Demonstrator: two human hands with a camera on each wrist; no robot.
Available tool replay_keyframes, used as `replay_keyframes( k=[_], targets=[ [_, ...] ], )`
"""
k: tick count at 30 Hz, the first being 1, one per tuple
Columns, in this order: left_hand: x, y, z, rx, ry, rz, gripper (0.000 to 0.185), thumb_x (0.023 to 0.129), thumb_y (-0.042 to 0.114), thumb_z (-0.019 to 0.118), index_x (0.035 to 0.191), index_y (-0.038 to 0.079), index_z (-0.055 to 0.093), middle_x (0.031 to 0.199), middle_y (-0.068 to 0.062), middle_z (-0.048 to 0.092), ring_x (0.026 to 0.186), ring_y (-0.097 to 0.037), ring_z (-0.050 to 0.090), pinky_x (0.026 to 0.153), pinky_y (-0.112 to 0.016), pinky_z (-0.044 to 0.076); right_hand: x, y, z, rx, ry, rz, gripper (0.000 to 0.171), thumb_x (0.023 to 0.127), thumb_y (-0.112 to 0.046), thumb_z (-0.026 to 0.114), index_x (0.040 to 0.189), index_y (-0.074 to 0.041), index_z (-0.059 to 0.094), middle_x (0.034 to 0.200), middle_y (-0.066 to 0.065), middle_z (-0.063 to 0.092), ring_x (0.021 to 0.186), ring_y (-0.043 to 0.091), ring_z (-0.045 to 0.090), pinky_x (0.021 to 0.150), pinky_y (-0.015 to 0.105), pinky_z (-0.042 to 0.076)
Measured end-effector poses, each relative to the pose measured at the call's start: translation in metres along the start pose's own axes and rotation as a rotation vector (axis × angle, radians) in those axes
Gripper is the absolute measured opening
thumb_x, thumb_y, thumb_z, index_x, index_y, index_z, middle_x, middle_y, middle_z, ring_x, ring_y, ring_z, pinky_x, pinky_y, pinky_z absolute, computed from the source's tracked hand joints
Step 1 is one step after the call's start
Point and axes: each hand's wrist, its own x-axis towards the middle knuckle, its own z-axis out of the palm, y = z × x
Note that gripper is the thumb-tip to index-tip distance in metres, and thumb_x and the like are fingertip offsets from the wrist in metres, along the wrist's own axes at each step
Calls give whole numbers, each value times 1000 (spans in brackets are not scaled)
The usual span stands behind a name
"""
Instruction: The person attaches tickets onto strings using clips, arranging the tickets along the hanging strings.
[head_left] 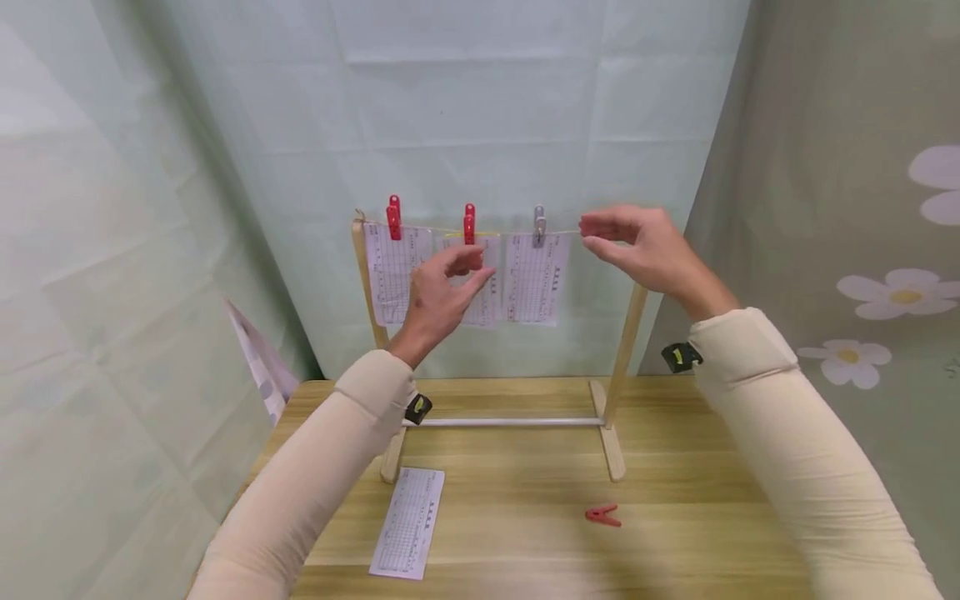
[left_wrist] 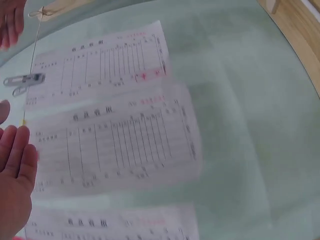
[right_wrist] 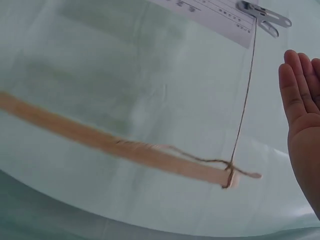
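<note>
My cream sleeves fill the bottom of the head view, and just beyond them a loose white printed form lies flat on the pale wooden worktop, with a small red plastic clothes peg lying well apart from it to the right. Behind these stands the light wooden drying rack, two uprights on flat feet with a white crossbar low down and a thin brown string stretched across the top.

Three white printed forms hang from that string side by side: the left one under a red peg, the middle one under another red peg, and the right one under a grey peg.

My left hand is raised in front of the middle form, fingers loosely extended, and its grip is released, holding nothing; whether a fingertip touches the paper I cannot tell. My right hand is up at string height, just right of the grey peg and near the right upright; thumb and fingers are close together but relaxed, and this grip too is released. The right wrist view shows those fingers straight and apart from the string, which is knotted round the tip of the upright
</note>
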Motion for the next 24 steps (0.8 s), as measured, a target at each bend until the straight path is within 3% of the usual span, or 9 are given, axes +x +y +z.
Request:
replay_keyframes(
  k=[4, 9, 17, 24],
  targets=[
    [-8, -9, -13, 22, -17, -4, 33, 88, 11, 78, 117, -2, 68, 104, -15, 72, 95, -25, 69, 88, -39, 55, -20, 6, 1, -14, -24, -9, 28, 97, -7, 66, 123, 2, 67, 119, 16, 69, 108, 26, 65, 90, 15, 47],
    [-24, -22, -25, 28, -19, -8, 32, 88, 9, 78, 115, -5, 68, 102, -17, 72, 92, -28, 69, 86, -41, 56, -43, 18, 6, -34, -53, -23, 26, 97, -9, 67, 121, 0, 69, 117, 12, 70, 105, 21, 65, 92, 20, 49],
    [-50, -39, -31, 19, -80, -72, 32, 88, 8, 78, 114, -7, 68, 103, -21, 71, 92, -29, 69, 86, -43, 56, -81, 46, 17, -30, -61, -7, 25, 95, -6, 68, 119, 0, 70, 115, 13, 70, 100, 0, 61, 87, 8, 44],
    [-78, -57, -35, 26, -129, -166, 31, 88, 9, 78, 115, -4, 68, 104, -18, 71, 94, -29, 69, 86, -44, 56, -110, 72, 36, -34, -77, -30, 23, 93, -1, 69, 116, 2, 70, 110, 13, 72, 98, 12, 64, 87, 10, 45]
  ],
)
